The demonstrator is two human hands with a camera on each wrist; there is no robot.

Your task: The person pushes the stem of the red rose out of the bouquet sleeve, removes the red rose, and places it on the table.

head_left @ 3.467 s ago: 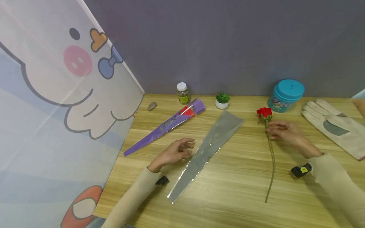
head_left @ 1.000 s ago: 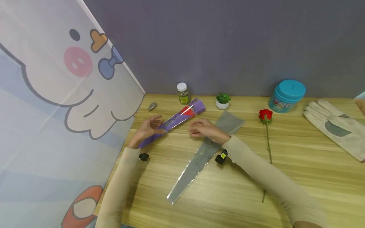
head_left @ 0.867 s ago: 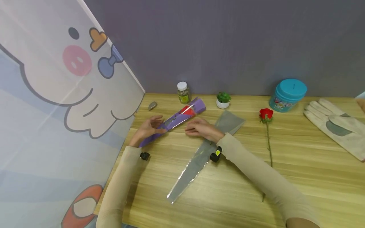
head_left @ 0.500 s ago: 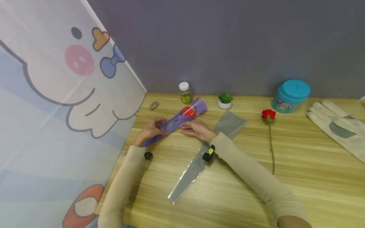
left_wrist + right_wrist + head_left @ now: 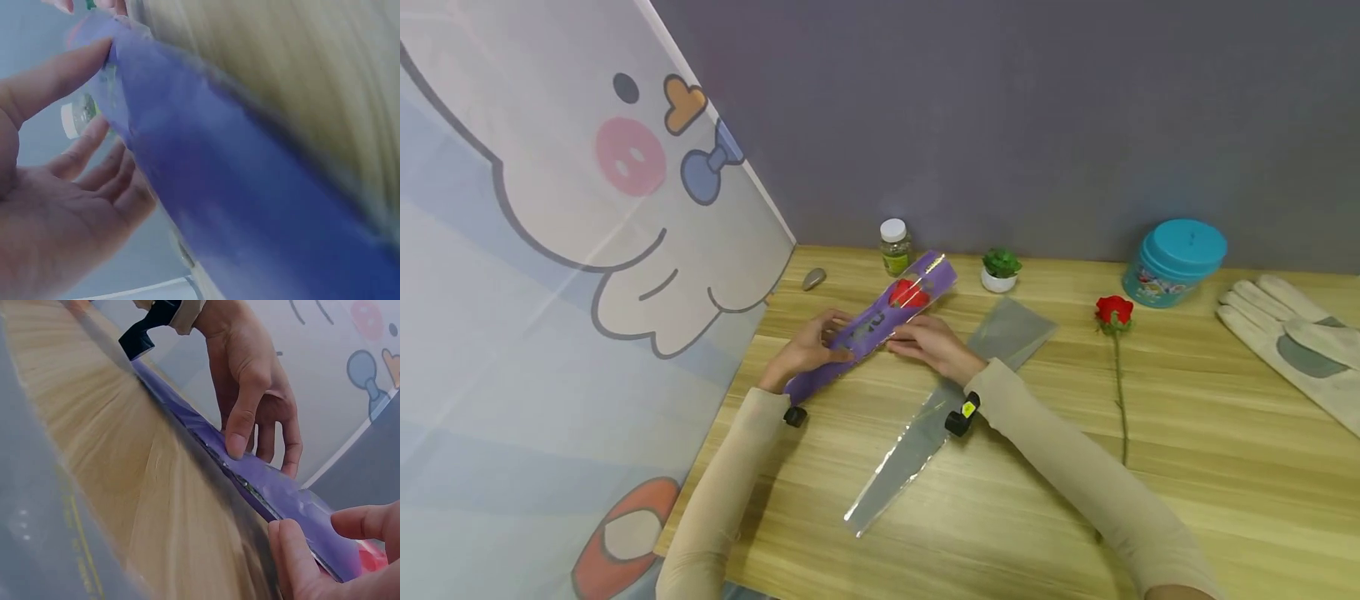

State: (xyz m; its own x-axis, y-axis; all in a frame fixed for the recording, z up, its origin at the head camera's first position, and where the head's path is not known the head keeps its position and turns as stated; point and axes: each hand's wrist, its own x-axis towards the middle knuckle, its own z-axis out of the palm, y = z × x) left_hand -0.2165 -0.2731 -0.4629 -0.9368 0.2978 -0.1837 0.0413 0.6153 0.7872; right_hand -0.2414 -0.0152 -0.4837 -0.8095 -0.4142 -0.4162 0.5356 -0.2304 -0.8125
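A red rose in a purple and clear wrapper (image 5: 868,329) lies slanted at the left of the table, its bloom toward the back. My left hand (image 5: 808,346) holds the wrapper's lower half, thumb on the near side and fingers on the far side; the left wrist view shows the purple wrapper (image 5: 206,156) close up. Just below the bloom, my right hand (image 5: 936,346) pinches the near edge; in the right wrist view its thumb and fingers (image 5: 294,550) straddle that edge. A flat clear flower sleeve (image 5: 898,454) lies partly under the right forearm.
An unwrapped red rose (image 5: 1114,312) lies to the right, its lower stem hidden by the sleeve of my arm. Along the back stand a small jar (image 5: 895,250), a potted plant (image 5: 1000,271) and a blue tub (image 5: 1176,262). Work gloves (image 5: 1292,333) lie far right; a grey stone (image 5: 813,278) lies left.
My right hand has let go of the loose rose and crossed left to the wrapped one. My left hand has moved from beside the clear sleeve onto the wrapper, which has shifted slightly.
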